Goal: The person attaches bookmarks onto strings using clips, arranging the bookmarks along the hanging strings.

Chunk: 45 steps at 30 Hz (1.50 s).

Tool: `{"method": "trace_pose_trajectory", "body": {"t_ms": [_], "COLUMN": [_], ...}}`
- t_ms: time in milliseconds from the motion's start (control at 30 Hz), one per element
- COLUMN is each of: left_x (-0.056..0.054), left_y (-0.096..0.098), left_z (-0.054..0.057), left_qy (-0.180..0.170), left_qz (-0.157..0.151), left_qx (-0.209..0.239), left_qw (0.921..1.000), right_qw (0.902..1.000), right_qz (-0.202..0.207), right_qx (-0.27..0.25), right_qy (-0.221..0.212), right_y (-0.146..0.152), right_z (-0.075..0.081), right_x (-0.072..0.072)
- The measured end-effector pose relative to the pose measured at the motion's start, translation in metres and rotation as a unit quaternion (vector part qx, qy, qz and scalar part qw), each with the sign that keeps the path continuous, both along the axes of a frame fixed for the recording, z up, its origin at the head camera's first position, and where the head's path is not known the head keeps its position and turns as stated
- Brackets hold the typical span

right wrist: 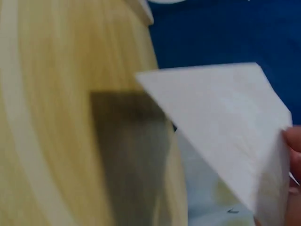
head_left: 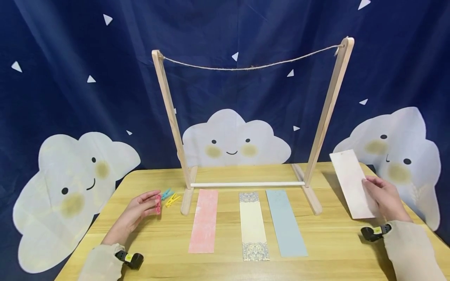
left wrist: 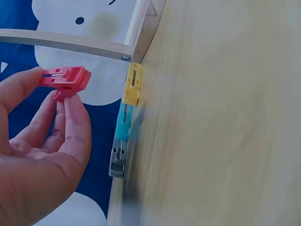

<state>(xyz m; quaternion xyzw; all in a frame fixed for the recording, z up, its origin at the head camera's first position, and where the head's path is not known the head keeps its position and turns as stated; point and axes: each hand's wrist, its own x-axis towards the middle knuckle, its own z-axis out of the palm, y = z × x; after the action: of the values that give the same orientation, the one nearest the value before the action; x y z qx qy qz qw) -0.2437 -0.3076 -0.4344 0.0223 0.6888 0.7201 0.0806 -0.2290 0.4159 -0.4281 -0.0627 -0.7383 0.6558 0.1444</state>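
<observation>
My left hand (head_left: 140, 208) pinches a red clothespin (left wrist: 68, 79) between thumb and fingers, above the table's left side. Just beyond it lie a blue clothespin (head_left: 166, 194) and a yellow clothespin (head_left: 173, 200); the left wrist view also shows a grey clothespin (left wrist: 118, 157). At the right, my right hand (head_left: 386, 197) holds a whitish paper strip (head_left: 353, 183) by its right edge, raised and tilted over the table. A pink strip (head_left: 204, 222), a cream strip with patterned ends (head_left: 253, 222) and a light blue strip (head_left: 286, 224) lie flat between the hands.
A wooden frame (head_left: 330, 105) stands at the back of the table (head_left: 225, 269). Twine (head_left: 228, 69) sags between its two posts, and a white rod (head_left: 246, 184) joins them low down. Behind hangs a dark blue curtain (head_left: 246, 23) with clouds.
</observation>
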Motion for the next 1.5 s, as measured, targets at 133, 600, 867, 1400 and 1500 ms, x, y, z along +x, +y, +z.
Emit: {"method": "trace_pose_trajectory", "body": {"t_ms": [133,600,867,1400,1500], "left_x": [0.001,-0.005,-0.017,-0.048,-0.053], "left_y": [0.003,0.014,0.033,0.111,0.127], "left_z": [0.002,0.024,0.045,0.135,0.149], "left_qy": [-0.004,0.017,0.030,0.154,0.157], "left_qz": [0.022,0.048,0.071,0.005,-0.006], "left_qx": [0.000,0.043,0.010,-0.112,-0.129], "left_qw": [0.9997,0.9978,0.9970,0.9817,0.9791], "right_qw": [0.9779,0.8939,0.8978,0.9568,0.9600], "right_qz": [-0.067,-0.111,-0.091,0.019,0.032], "right_qx": [-0.188,-0.389,-0.341,-0.132,-0.111], "right_qy": [0.062,0.193,0.264,0.259,0.255], "right_y": [-0.010,-0.051,-0.084,-0.145,-0.154], "right_z": [0.016,0.067,0.086,0.107,0.110], "right_x": [-0.001,0.005,0.019,0.006,-0.003]}}
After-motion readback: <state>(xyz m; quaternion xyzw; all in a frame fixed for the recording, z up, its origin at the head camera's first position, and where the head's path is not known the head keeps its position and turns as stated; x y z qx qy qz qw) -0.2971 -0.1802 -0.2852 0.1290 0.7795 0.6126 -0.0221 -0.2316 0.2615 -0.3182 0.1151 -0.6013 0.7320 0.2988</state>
